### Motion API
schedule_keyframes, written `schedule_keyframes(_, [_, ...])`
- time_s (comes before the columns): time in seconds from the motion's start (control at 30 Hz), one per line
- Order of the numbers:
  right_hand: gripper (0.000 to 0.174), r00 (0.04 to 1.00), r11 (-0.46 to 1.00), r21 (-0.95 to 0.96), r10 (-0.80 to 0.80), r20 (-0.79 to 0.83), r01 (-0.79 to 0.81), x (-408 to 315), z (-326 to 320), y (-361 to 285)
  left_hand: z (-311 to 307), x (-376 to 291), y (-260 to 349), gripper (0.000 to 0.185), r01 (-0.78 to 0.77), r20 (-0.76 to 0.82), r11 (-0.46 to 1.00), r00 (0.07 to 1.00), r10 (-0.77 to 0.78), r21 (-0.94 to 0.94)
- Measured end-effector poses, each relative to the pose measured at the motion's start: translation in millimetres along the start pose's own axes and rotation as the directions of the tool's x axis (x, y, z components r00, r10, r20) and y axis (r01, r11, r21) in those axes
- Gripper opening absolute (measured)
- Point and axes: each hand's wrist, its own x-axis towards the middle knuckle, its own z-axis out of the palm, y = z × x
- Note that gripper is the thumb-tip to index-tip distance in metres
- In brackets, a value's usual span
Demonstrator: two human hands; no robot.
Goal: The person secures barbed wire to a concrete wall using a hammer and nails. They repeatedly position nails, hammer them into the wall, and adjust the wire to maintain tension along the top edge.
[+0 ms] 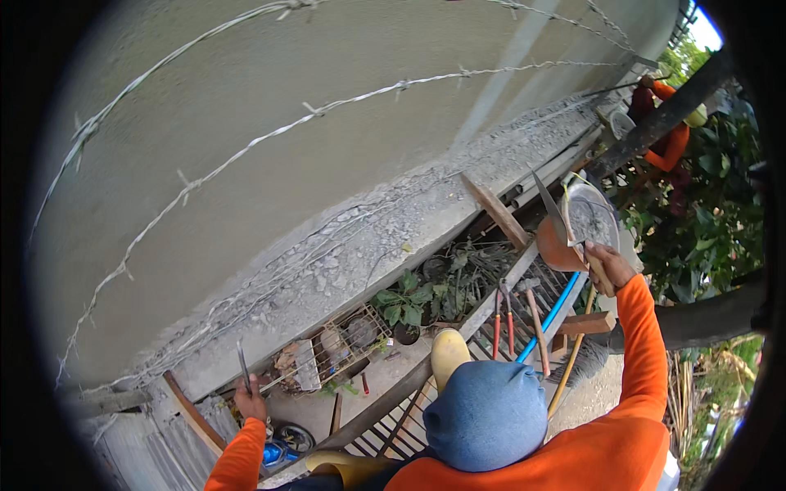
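My right hand [608, 267] is closed around the wooden handle of a pointed trowel [551, 205]. The trowel's blade lies over the near rim of an orange bucket [556, 245], which holds grey mortar or rubble [591, 222]. At the lower left, my left hand [250, 402] grips a thin metal rod or bar [243, 362] that points up towards the wall's ledge. Broken concrete [334, 264] lies along the ledge [368, 270] at the foot of the grey wall [295, 178].
Barbed wire [319, 113] crosses before the wall. Bolt cutters [503, 319], a hammer [538, 331] and a blue hose [556, 316] lie on the metal grating [393, 423] by my yellow boot [450, 353]. A co-worker in orange [669, 138] is at the upper right, beyond a dark post [663, 116].
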Motion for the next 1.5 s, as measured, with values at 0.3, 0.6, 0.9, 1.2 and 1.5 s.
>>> schedule_keyframes(0.3, [0.052, 0.458, 0.720, -0.274, -0.068, 0.886, 0.638, 49, 457, 41, -3, -17, 11, 0.046, 0.139, -0.038, 0.984, 0.990, -0.136, 0.108])
schedule_keyframes(0.6, [0.049, 0.516, 0.968, -0.242, 0.177, 0.838, 0.061, 53, 613, 17, -18, -29, 14, 0.045, 0.275, -0.090, 0.961, 0.958, -0.272, 0.029])
schedule_keyframes(0.9, [0.050, 0.494, 0.604, -0.297, -0.187, 0.849, 0.739, 95, 518, -3, -30, -45, -17, 0.049, 0.205, -0.070, 0.979, 0.977, -0.203, 0.011])
schedule_keyframes(1.2, [0.051, 0.431, 0.235, -0.367, -0.360, 0.827, 0.900, 67, 554, 48, -31, -39, -13, 0.047, 0.154, -0.075, 0.986, 0.986, -0.148, 0.067])
schedule_keyframes(1.5, [0.045, 0.447, -0.106, -0.510, -0.356, 0.821, 0.854, 136, 520, -28, -30, -36, 2, 0.048, 0.146, -0.079, 0.989, 0.987, -0.143, 0.036])
